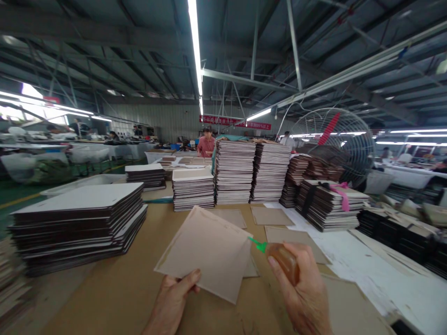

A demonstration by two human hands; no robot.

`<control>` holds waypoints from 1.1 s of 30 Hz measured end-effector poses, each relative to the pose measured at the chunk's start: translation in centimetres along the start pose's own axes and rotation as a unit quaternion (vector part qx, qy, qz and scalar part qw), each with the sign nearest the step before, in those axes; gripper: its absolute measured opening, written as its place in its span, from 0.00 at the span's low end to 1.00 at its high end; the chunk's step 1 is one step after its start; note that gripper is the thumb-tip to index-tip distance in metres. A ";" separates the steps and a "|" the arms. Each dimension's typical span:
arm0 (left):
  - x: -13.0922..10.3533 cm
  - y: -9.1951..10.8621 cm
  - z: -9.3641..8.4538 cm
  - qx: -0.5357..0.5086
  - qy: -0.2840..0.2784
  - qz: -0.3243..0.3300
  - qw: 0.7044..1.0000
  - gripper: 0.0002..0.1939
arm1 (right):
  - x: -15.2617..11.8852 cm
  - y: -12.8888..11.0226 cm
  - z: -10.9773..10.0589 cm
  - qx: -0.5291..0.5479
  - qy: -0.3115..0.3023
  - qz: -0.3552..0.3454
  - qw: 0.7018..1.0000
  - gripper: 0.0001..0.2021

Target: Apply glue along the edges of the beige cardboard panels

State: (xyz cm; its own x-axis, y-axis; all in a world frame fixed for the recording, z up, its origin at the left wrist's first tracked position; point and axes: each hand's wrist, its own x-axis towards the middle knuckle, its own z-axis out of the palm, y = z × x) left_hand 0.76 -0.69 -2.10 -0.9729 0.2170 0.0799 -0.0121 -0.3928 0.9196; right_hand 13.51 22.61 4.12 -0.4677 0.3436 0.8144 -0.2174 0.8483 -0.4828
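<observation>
My left hand [178, 298] pinches the lower left edge of a square beige board [209, 253], thumb on top, and holds it tilted above the table. Along the board's upper and left edges runs a darker, glossy strip that looks like glue. My right hand [303, 288] is wrapped round a squeeze bottle [284, 260] of amber liquid. The bottle's green nozzle [259, 245] points left, its tip at the board's right corner. Beneath and beyond lie several similar flat panels, one of them a beige panel [270, 216] behind the bottle.
On the brown tabletop [115, 288], a large stack of white-topped boards [77, 200] stands left. Tall board stacks [234, 172] line the back. A strapped bundle [330, 204] with a pink ribbon sits right, before a large caged fan [335, 144]. A person in red [206, 143] is beyond.
</observation>
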 end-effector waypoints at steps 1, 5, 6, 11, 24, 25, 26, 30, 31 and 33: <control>0.1 0.0 0.0 -0.006 0.000 -0.001 1.000 0.13 | -0.1 0.2 -0.1 -0.001 0.004 0.003 1.000 0.15; 0.1 0.0 -0.1 -0.007 0.000 -0.017 1.000 0.12 | -0.1 0.6 -0.3 -0.018 0.007 -0.009 1.000 0.16; 0.1 0.0 -0.1 -0.010 0.002 -0.018 1.000 0.12 | 0.0 0.6 -0.3 -0.022 0.007 -0.012 1.000 0.16; 0.2 0.3 0.0 -0.026 0.017 -0.023 0.999 0.15 | 0.0 0.8 -0.6 -0.005 0.021 0.001 1.000 0.16; 0.2 0.5 0.1 -0.050 0.050 -0.031 0.997 0.18 | -1.2 0.7 -0.8 0.031 -0.008 0.004 0.999 0.15; 0.2 0.5 0.1 -0.050 0.049 -0.031 0.997 0.18 | -1.1 0.7 -0.8 0.028 0.002 0.004 1.000 0.16; 0.3 0.5 0.1 -0.050 0.048 -0.030 0.997 0.18 | -1.0 0.7 -0.8 0.025 0.006 0.005 1.000 0.16; 0.3 0.4 -0.1 -0.051 0.041 -0.030 0.997 0.18 | -1.1 0.8 -0.9 0.036 -0.043 0.008 0.998 0.14; 0.4 0.4 -0.2 -0.052 0.040 -0.031 0.997 0.18 | -1.2 0.7 -0.9 0.041 -0.056 0.010 0.998 0.14; 0.4 0.3 -0.4 -0.051 0.037 -0.033 0.997 0.17 | -1.3 0.7 -0.8 0.049 -0.056 0.012 0.997 0.14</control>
State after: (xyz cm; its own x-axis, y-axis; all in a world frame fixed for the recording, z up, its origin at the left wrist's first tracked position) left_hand 0.29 -1.06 -1.89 -0.9835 0.1808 -0.0118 -0.0968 -0.4696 0.8776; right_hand 14.68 23.09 3.03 -0.5654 0.3114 0.7638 -0.2850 0.7953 -0.5351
